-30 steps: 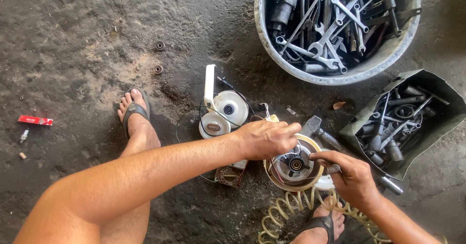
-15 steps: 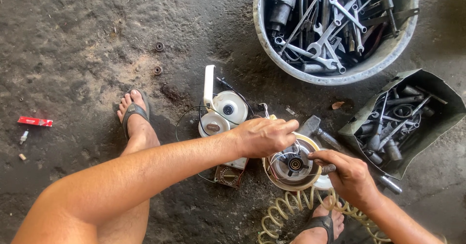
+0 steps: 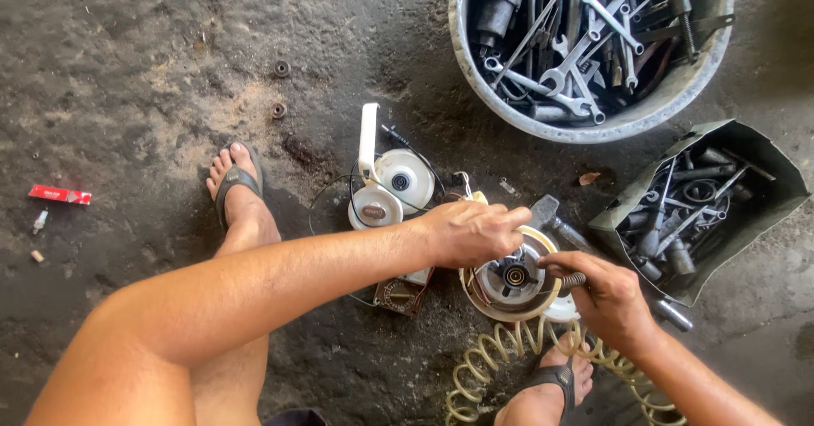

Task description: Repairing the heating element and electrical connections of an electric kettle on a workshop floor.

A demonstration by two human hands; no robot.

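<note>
A round metal part with a cream rim and a dark hub [image 3: 511,278] lies on the concrete between my feet. My left hand [image 3: 471,231] grips its upper left edge, fingers curled over the rim. My right hand [image 3: 600,295] is closed on a small tool with a knurled handle [image 3: 573,280], its tip pointing at the hub. A hammer head [image 3: 544,211] lies just behind the part.
A white round housing with a flat handle [image 3: 388,182] and thin wires sits to the left. A metal basin of wrenches [image 3: 593,44] and a box of sockets [image 3: 695,210] stand at right. A coiled yellow hose [image 3: 509,362] lies by my right foot. Two washers [image 3: 278,89] lie on the floor.
My right hand has shifted slightly toward the hub with its tool. My left hand stays on the rim.
</note>
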